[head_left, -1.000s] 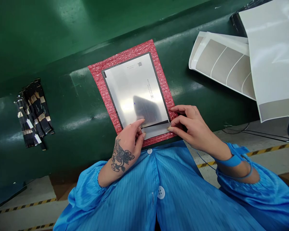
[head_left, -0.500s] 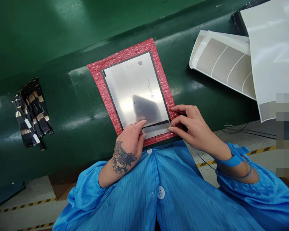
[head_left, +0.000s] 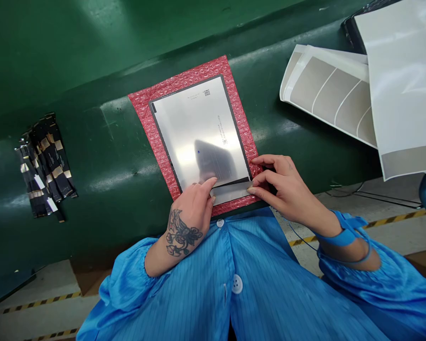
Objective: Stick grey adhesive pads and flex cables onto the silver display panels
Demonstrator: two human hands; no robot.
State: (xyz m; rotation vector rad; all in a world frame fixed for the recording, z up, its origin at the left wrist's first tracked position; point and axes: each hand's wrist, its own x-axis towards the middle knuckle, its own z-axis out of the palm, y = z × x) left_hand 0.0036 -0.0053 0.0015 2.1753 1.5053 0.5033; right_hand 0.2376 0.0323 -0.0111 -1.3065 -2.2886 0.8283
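Note:
A silver-backed display panel (head_left: 195,128) with a dark border lies on a sheet of red bubble wrap (head_left: 238,106). Along its near edge runs a pale grey strip (head_left: 230,192), beside a black band (head_left: 234,182). My left hand (head_left: 193,201) rests over the panel's near left corner, thumb and index finger closed at the strip's left end, which it partly hides. At the opposite end, my right hand (head_left: 279,184) pinches the strip between thumb and index finger. Another of its fingertips touches the bubble wrap by the panel's right edge.
Several black flat flex cables (head_left: 48,166) with gold-coloured patches lie in a pile on the green table (head_left: 102,142) at left. White and grey sheets (head_left: 333,94) lie curled at right, overhanging the table edge. A blue cord runs from the band (head_left: 344,229) on my right wrist.
Both hands keep nearly the same place and grip at the strip. The panel and bubble wrap stay put.

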